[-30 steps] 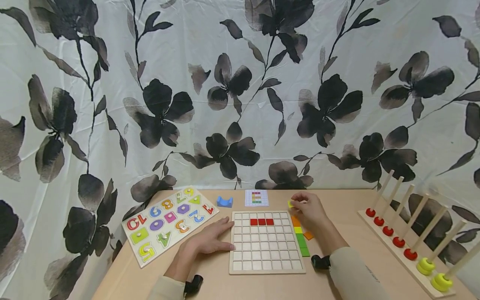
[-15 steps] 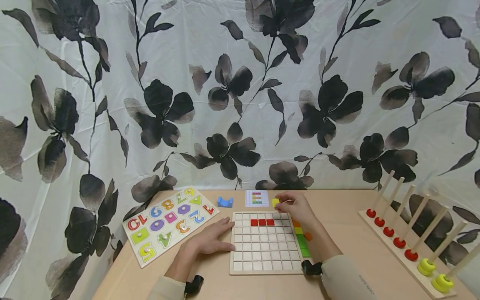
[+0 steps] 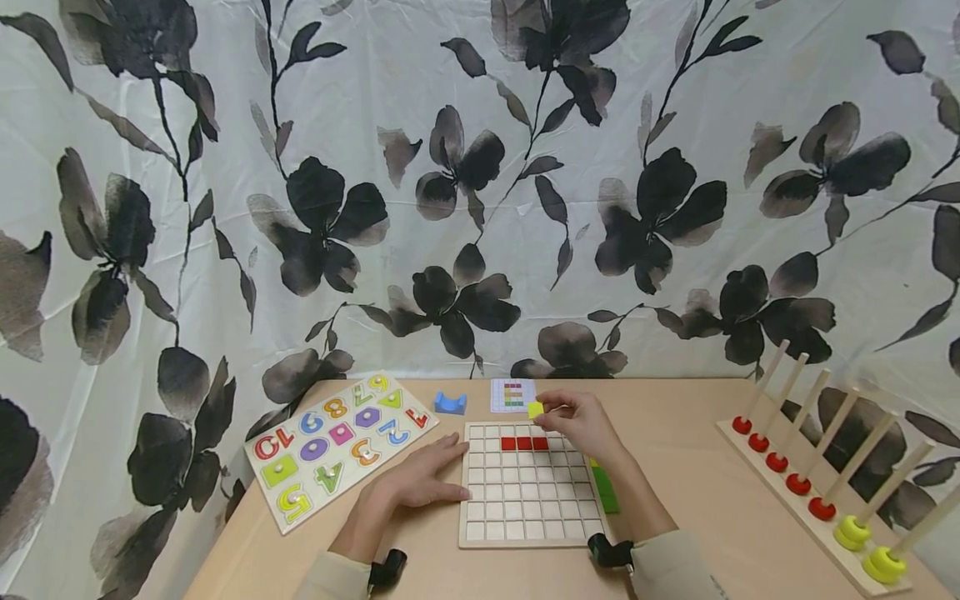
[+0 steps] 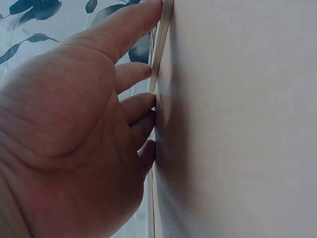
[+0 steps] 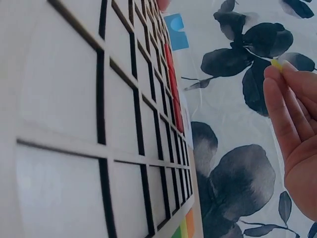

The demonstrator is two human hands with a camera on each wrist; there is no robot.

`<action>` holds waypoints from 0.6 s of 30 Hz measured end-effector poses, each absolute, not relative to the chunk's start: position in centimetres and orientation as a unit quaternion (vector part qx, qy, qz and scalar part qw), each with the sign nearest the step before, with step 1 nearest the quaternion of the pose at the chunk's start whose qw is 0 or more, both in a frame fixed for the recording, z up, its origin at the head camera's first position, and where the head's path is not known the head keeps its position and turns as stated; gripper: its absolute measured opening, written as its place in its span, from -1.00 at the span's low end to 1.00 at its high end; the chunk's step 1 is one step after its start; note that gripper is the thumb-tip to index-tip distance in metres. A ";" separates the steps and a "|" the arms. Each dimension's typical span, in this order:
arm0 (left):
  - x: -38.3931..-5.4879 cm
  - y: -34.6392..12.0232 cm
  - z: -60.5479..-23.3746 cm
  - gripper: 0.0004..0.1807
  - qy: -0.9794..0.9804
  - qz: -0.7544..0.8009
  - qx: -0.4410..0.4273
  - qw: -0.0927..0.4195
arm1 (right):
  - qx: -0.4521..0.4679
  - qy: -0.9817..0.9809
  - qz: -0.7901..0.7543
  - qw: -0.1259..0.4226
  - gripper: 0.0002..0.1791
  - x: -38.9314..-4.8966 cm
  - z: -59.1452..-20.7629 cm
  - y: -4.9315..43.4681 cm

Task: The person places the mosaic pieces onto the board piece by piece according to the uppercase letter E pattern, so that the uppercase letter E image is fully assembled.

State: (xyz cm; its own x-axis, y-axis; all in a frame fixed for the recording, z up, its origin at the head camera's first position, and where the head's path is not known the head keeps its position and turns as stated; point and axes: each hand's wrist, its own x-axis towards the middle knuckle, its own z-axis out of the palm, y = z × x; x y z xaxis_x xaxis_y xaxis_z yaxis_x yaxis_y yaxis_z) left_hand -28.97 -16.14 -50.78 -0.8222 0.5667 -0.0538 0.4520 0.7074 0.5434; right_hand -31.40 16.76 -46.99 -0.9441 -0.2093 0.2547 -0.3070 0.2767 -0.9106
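Between thumb and fingers my right hand pinches a small yellow square tile, held above the far edge of a wooden grid board. Three red tiles lie side by side in the board's second row from the back. My left hand rests at the board's left edge with its fingers extended; in the left wrist view its fingertips touch near that edge. The right wrist view shows the yellow tile at the tips of the pinching fingers, clear of the board.
A pattern card and a blue notched block lie behind the board. Green tiles line its right side, partly hidden by my right arm. A number puzzle is at left, a peg stand with rings at right.
My right hand has carried the yellow tile leftward from the board's far right corner to near the pattern card. My left hand has stayed at the board's left edge.
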 end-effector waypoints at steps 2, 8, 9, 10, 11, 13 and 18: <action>-29.0 -16.1 -50.8 -0.05 0.917 0.265 0.277 0.108 | 0.168 -0.801 0.573 0.045 -0.63 -31.2 -46.8 16.6; -29.0 -16.2 -50.7 -0.04 0.918 0.265 0.275 0.107 | 0.209 -0.809 0.548 0.044 -0.69 -31.0 -46.7 16.2; -29.0 -16.2 -50.7 -0.04 0.918 0.266 0.276 0.107 | 0.216 -0.812 0.540 0.044 -0.70 -31.0 -46.7 16.1; -29.0 -16.2 -50.7 -0.05 0.917 0.267 0.276 0.106 | 0.222 -0.817 0.531 0.043 -0.72 -31.0 -46.7 15.9; -29.0 -16.2 -50.7 -0.05 0.917 0.268 0.277 0.106 | 0.227 -0.822 0.521 0.043 -0.73 -30.9 -46.8 15.8; -29.0 -16.2 -50.7 -0.05 0.917 0.269 0.276 0.108 | 0.234 -0.833 0.500 0.041 -0.75 -30.9 -46.9 15.5; -29.0 -16.2 -50.8 -0.05 0.917 0.269 0.272 0.113 | 0.248 -0.845 0.473 0.029 -0.79 -30.9 -48.0 14.9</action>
